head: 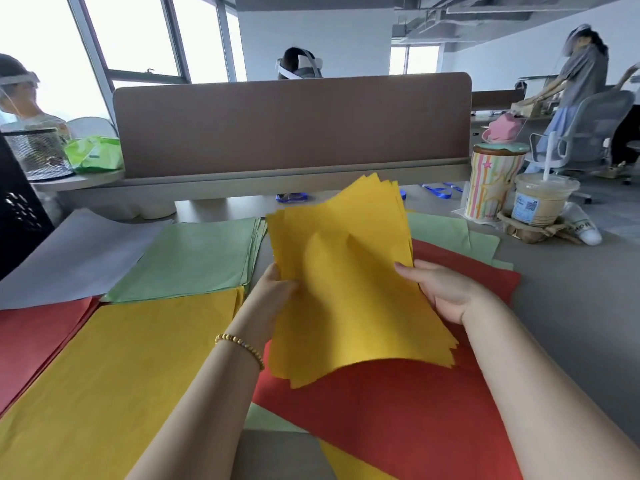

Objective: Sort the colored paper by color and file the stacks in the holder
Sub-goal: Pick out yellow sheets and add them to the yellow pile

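A fanned bundle of yellow sheets (pixel 346 271) is lifted off the desk, tilted away from me. My left hand (pixel 273 292) grips its left edge and my right hand (pixel 440 289) grips its right edge. Below it lies a mixed pile with a red sheet (pixel 398 410) on top and green sheets (pixel 450 233) showing at the far side. To the left lie sorted stacks: yellow (pixel 121 375), green (pixel 197 258), red (pixel 34 341) and grey (pixel 76 258). A black holder (pixel 17 209) stands at the far left edge, only partly in view.
A brown desk divider (pixel 291 126) runs across the back. At the right stand a striped cup (pixel 491 181) and an iced drink with a straw (pixel 543 199). A mesh basket (pixel 38 154) and green packet (pixel 93 154) sit at the back left. Other people work nearby.
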`<state>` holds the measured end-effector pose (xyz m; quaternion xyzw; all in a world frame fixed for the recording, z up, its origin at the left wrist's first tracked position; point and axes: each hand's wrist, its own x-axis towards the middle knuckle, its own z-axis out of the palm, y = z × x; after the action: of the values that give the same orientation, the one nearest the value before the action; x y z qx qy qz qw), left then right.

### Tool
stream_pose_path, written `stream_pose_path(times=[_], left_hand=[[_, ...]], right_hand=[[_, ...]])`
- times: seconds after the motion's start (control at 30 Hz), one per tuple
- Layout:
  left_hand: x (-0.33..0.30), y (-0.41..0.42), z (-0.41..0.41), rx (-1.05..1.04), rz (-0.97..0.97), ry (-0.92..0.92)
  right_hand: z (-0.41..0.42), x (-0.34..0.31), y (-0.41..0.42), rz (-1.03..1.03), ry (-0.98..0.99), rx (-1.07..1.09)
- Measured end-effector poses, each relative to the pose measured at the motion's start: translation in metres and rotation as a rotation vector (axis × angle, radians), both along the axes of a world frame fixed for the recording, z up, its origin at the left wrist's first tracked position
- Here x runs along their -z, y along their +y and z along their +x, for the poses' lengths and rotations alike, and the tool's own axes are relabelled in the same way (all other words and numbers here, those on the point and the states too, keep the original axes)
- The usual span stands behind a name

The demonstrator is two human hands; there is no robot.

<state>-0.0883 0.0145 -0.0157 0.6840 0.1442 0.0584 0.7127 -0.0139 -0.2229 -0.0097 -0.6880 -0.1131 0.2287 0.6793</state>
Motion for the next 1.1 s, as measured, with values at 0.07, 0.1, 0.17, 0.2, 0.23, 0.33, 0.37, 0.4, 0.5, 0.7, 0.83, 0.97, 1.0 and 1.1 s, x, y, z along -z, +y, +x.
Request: stream_pose_path(times=[0.07, 0.1, 0.17, 0.2, 0.23, 0.33, 0.37, 0.4, 0.5, 0.7, 0.83, 0.97, 1.0, 1.1], left_hand=[[0.000, 0.001, -0.001, -0.024, -0.021, 0.004], [0.000, 0.002, -0.002, -0.027, -0.028, 0.020], [0.001, 0.004, -0.003, -0.045, -0.005, 0.066], [0.001, 0.007, -0.003, -0.057, -0.016, 0.080], [0.000, 0.009, -0.004, -0.066, -0.054, 0.068], [-0.002, 0.017, -0.006, -0.091, -0.228, 0.004], [-0.004, 0.017, -0.008, -0.075, -0.267, -0.001], [-0.005, 0.018, -0.010, -0.053, -0.269, 0.006], [-0.005, 0.012, -0.012, 0.058, -0.201, 0.068], [-0.012, 0.000, -0.011, 0.054, -0.130, 0.122], [-0.029, -0.005, -0.010, 0.006, -0.010, 0.098], [-0.059, 0.001, -0.029, -0.057, 0.160, 0.020], [-0.067, 0.008, -0.037, -0.082, 0.196, 0.011], [-0.075, 0.036, -0.063, -0.139, 0.281, 0.018]], right_hand=[[0.003, 0.001, 0.001, -0.062, -0.048, 0.128], [0.006, 0.003, 0.000, -0.102, -0.081, 0.166], [0.008, 0.005, -0.003, -0.118, -0.073, 0.136], [0.007, 0.004, -0.005, -0.104, -0.040, 0.072], [0.006, 0.003, -0.006, -0.073, -0.002, -0.006], [0.003, 0.002, -0.010, -0.031, 0.051, -0.107], [0.003, 0.002, -0.011, -0.019, 0.056, -0.122], [0.004, 0.001, -0.012, -0.021, 0.057, -0.127], [0.006, 0.004, -0.008, -0.155, -0.002, -0.136], [0.019, 0.011, 0.007, -0.154, 0.002, 0.139], [0.020, 0.008, 0.012, -0.030, 0.057, 0.383], [0.007, -0.003, 0.030, -0.056, 0.095, 0.321], [-0.001, -0.007, 0.036, -0.073, 0.116, 0.255], [-0.025, -0.015, 0.064, -0.045, 0.153, 0.104]])
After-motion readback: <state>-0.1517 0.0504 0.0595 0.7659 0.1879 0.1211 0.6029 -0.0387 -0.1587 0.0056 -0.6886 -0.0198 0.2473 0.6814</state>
